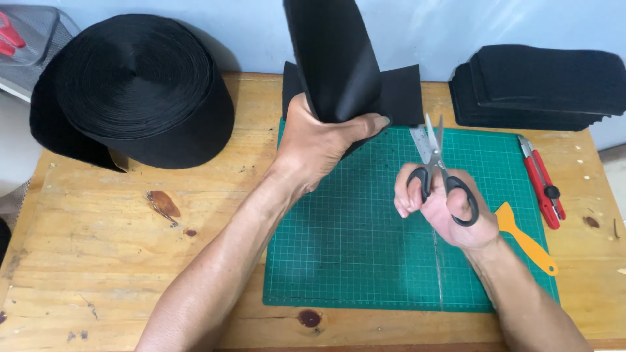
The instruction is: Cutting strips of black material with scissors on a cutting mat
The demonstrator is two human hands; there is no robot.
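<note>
Bare green mat (352, 261) offers room; fabric roll (137, 91) and stacked pieces (541, 85) block the table's back.

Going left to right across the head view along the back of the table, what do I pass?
Big roll of black webbing → left hand gripping the black fabric strip → scissors in the right hand → stack of cut black pieces.

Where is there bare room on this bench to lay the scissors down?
Bare wood lies between the big black roll and the green cutting mat, crossed by the left forearm. The mat's near part is bare too. The right edge is crowded: red utility knife, yellow scraper, stack of cut black pieces. Both hands, left and right, fill the mat's far part.
</note>
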